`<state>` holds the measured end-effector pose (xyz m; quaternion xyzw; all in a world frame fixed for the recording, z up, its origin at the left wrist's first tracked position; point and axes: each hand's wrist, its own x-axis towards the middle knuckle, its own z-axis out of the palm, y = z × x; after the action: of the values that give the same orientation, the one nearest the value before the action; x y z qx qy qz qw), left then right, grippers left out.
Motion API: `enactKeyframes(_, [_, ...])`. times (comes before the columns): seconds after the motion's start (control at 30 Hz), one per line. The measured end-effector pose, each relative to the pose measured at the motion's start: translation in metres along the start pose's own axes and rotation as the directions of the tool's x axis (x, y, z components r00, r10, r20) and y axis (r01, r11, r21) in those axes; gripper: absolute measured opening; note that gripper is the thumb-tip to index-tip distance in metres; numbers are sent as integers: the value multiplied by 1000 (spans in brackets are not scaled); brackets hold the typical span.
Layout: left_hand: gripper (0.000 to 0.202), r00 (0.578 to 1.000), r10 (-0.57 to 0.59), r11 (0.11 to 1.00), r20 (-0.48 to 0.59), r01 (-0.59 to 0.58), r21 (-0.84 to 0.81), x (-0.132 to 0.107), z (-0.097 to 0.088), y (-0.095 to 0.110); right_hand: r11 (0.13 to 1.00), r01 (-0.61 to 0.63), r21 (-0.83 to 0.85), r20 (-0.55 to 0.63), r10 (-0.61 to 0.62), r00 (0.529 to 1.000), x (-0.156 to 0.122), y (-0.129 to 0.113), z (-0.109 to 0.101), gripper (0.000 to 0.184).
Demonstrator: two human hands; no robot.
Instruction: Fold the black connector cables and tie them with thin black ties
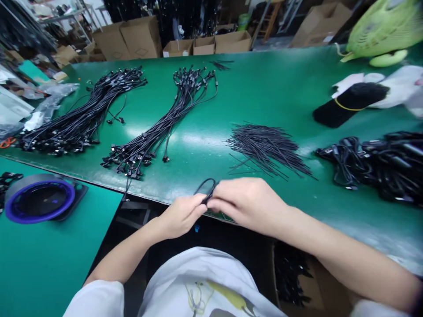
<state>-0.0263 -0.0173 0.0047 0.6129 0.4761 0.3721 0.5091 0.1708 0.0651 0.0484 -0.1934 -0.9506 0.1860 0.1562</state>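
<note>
A black cable (209, 181) is looped between my two hands at the table's front edge. My left hand (181, 215) pinches the cable from the left, thumb and fingers pressed together. From the right, my right hand (246, 201) closes on the same cable, its fingertips almost meeting those of the left. The cable's ends are hidden by my fingers. Just beyond the right hand lies a loose heap of thin black ties (264, 145). Left of centre, a long bundle of black cables with connectors (168, 119) stretches over the green table (194, 145).
Another cable bundle (95, 101) lies at the left. Coiled cables (383, 163) and a banded black roll (350, 103) sit at the right, below a green fan (383, 31). A purple-rimmed round object (13, 207) rests lower left. Under the table stands an open box (310, 286).
</note>
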Motion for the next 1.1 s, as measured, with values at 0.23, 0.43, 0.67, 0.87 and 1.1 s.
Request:
enactKeyframes(0.23, [32,982,-84,856,-168,-15,-517,9,4,-3,529,-178,830,-149,516,844,13,19,44,33])
enactKeyframes(0.43, [40,983,-76,888,-164,-8,-461,8,27,-26,-21,-44,999,47,675,736,20,8,69,43])
enactKeyframes(0.67, [46,992,-124,992,39,123,13,3,27,-30,113,136,984,-177,637,750,13,-18,81,53])
enactKeyframes(0.87, [55,986,-43,999,161,47,-23,5,30,-19,-149,176,973,-47,620,783,12,-24,63,45])
enactKeyframes(1.1, [48,923,-257,687,287,384,-617,3,45,-14,-309,100,946,112,600,792,24,-16,50,50])
